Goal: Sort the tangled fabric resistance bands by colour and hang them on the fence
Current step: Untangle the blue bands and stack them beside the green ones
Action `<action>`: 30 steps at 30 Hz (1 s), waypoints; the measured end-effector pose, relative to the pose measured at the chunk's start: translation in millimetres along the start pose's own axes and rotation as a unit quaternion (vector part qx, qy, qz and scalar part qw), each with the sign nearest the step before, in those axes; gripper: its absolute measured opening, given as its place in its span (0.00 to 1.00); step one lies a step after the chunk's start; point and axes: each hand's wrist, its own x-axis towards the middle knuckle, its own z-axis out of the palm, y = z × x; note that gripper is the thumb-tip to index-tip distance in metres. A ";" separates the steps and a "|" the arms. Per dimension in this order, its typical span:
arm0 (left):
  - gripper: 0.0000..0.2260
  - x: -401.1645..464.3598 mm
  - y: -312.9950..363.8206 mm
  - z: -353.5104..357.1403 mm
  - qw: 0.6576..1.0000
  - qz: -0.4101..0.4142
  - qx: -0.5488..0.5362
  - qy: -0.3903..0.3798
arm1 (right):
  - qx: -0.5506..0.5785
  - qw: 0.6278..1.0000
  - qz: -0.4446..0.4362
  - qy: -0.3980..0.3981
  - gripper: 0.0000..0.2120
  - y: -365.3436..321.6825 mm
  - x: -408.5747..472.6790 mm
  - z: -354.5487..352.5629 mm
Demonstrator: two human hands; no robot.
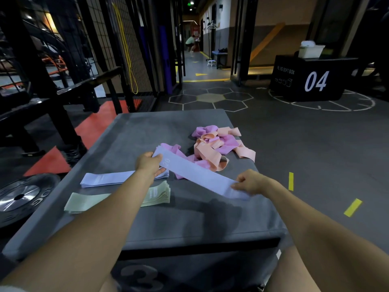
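A lavender-blue band (197, 173) marked 20 is stretched flat between my hands above the grey soft box (189, 224). My left hand (148, 164) grips its far end and my right hand (250, 182) pinches its near end. Below my left hand lies a flat stack of lavender-blue bands (105, 179). A stack of pale green bands (156, 196) lies nearer me, partly hidden by my left forearm. Behind sits a tangled heap of pink and peach bands (214, 146). The black wire fence (134, 49) stands to the far left.
A yellow band (128, 60) hangs on the fence. A weight plate (23, 197) lies on the floor at left, beside a black bench (52, 98). A black box marked 04 (313, 81) stands far right, with a white tub (310, 50) on top. A person crouches down the corridor.
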 end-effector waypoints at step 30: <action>0.09 5.4 -7.1 -39.8 0.980 0.126 0.142 -0.065 | -0.088 0.995 0.041 -0.016 0.08 -32.7 0.9 26.6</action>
